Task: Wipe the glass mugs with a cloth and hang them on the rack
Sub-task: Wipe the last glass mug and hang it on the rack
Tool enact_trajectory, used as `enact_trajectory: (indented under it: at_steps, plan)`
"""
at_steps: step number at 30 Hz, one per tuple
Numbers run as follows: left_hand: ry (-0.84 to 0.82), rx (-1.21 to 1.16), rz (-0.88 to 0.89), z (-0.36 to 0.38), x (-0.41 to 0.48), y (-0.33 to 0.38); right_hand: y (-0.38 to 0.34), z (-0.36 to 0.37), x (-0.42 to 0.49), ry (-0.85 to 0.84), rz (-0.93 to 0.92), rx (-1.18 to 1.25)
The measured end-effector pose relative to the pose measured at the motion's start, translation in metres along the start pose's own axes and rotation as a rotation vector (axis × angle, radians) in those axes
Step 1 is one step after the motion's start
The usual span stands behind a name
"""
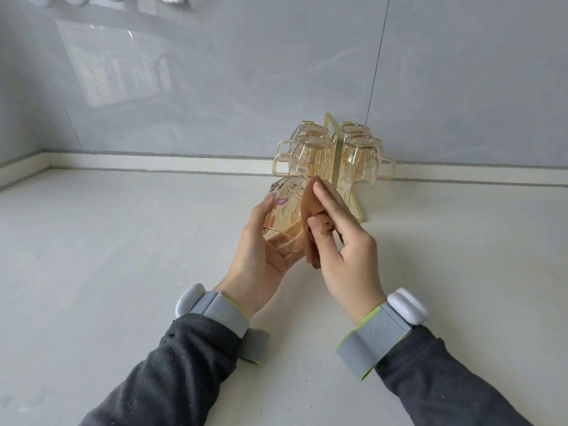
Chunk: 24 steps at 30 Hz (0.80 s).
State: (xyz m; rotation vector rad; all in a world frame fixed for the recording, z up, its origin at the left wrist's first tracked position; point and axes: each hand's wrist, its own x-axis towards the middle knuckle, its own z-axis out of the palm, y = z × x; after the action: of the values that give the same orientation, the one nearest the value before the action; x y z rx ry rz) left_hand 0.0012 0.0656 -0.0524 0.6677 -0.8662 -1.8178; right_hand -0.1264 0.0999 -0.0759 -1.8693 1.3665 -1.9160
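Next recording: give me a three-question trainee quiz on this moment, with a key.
1. True or false: the left hand grips the amber glass mug.
2. How many mugs already hang on the gold rack?
3. The right hand holds: A) a sponge, B) a brown cloth, C) nothing.
Key: 1 true; 2 four; 3 B.

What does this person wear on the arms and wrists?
The left sleeve and right sleeve are dark grey. The left strap and right strap are grey elastic edged in lime green, each bearing a rounded pale pod: left pod, right pod. No gloves or cables show.
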Motion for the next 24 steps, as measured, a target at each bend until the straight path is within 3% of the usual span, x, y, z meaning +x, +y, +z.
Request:
enact_trajectory:
  at_steps: [8,24]
  plan:
    - [-0.057,0.11,-0.018,0.0042,-0.0012,-0.0022,-0.0057,-0.0041,0.0089,0.196,0.425,0.318]
    - [0.127,0.177,0.052,-0.0004,0.0042,-0.0042,-0.0009,-0.0029,0.0089,0.262,0.375,0.411]
